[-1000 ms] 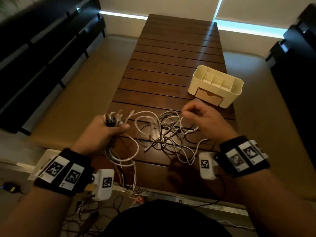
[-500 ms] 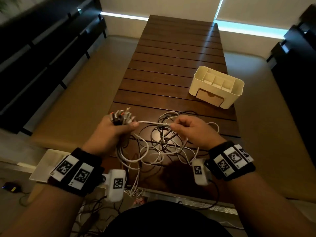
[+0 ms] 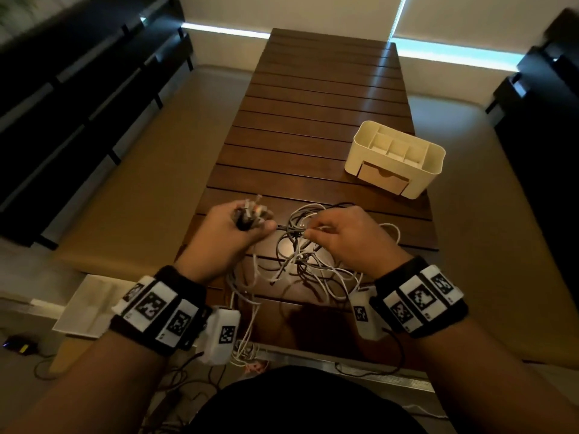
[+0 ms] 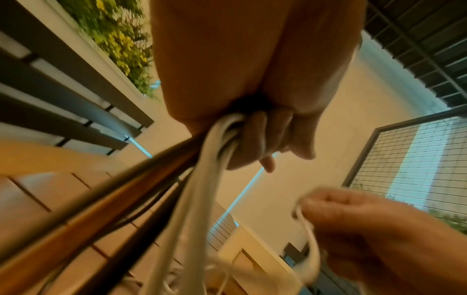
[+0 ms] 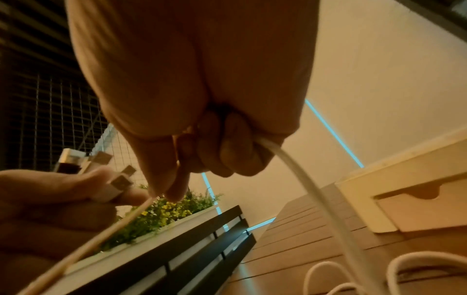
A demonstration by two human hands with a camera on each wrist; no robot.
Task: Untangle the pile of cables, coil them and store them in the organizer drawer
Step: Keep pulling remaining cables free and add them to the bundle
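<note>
A tangle of white and dark cables (image 3: 300,261) lies on the near end of the wooden slat table (image 3: 313,120). My left hand (image 3: 238,227) grips a bunch of cable ends, their plugs (image 3: 253,208) sticking up out of the fist; the left wrist view shows white and dark cables (image 4: 209,159) running down from it. My right hand (image 3: 332,230) pinches a white cable (image 5: 298,171) just right of the left hand, fingers curled round it. The cream organizer (image 3: 394,158) stands at the table's right side, its drawer (image 3: 382,180) shut.
Dark benches (image 3: 78,104) run along the left, and dark furniture (image 3: 545,120) stands on the right. A white tray (image 3: 91,305) lies on the floor at lower left. Loose cords (image 3: 247,349) hang over the table's near edge.
My right hand has come in from the right and down towards the left hand, drawing a white cable with it. The left fist has kept its hold on the plug ends.
</note>
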